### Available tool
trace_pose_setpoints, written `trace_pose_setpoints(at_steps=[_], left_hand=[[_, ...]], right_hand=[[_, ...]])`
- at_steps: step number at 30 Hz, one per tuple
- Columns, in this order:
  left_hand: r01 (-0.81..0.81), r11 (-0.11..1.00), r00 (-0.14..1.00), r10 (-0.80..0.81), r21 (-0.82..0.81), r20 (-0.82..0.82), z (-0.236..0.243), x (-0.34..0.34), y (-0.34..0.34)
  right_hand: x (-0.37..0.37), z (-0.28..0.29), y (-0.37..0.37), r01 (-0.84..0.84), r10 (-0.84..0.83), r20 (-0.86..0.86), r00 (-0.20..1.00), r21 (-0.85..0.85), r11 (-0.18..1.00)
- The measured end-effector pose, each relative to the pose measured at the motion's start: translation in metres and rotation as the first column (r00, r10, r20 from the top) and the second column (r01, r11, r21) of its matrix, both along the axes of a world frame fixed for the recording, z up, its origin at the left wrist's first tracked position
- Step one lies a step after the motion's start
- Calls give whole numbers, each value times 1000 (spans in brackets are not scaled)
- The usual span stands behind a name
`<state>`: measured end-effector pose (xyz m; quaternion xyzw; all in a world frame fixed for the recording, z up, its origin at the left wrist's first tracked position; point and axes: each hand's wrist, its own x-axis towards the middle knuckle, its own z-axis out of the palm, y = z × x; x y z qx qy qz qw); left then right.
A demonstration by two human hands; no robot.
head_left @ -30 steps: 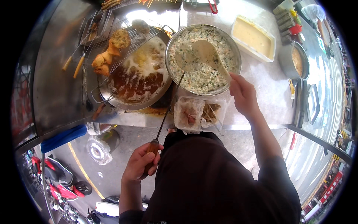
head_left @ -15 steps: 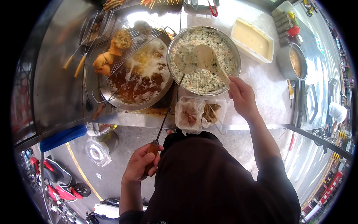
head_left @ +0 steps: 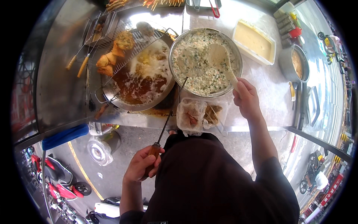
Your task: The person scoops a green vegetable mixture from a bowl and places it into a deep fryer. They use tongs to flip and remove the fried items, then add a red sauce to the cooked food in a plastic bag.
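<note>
A wide metal bowl [head_left: 242, 61] holds a pale, chunky mixture flecked with green and orange. My right hand [head_left: 247, 99] is closed round the handle of a large cream-coloured spoon [head_left: 218, 56], whose broad head rests in the right part of the mixture. My left hand [head_left: 144, 164] grips the brown wooden handle of a long-handled ladle [head_left: 164, 128]. Its thin metal shaft slants up over the bowl's left rim; the round head lies over the mixture, coated and hard to tell from it. Left of the bowl, a round pan of bubbling brown oil [head_left: 143, 86] carries pale foam.
Golden fried pieces [head_left: 108, 59] lie on a wire rack [head_left: 130, 56] over the pan. A clear tub with plastic lining [head_left: 192, 115] stands in front of the bowl. At the right are a white rectangular tub of yellowish batter [head_left: 253, 42] and a round metal pot [head_left: 298, 65].
The spoon in my right hand has moved right and its head has turned within the bowl. My left hand keeps its hold on the ladle. The whole view has shifted slightly.
</note>
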<state>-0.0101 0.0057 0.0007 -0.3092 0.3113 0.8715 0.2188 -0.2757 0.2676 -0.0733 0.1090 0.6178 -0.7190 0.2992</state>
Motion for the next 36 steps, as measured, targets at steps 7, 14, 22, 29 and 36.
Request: trace_pose_setpoints(at_steps=[7,14,22,29,36], left_hand=[[48,994,998,-45,-97,37,2,0,-3],[38,995,999,-35,-96,27,0,-1,-5],[50,995,999,-49,-91,23,-1,-2,-4],[31,995,999,-29,-91,31,2,-1,-2],[43,998,998,-41,-46,44,15,-2,-1]], right_hand=[[-17,0,8,-39,99,-195,976,289,957],[-7,-3,-1,-122,203,-316,927,256,959],[-16,-5,-4,-112,259,-424,868,341,933],[-13,5,-9,50,460,-638,617,615,787],[8,-35,-16,139,612,-653,446,726,674]])
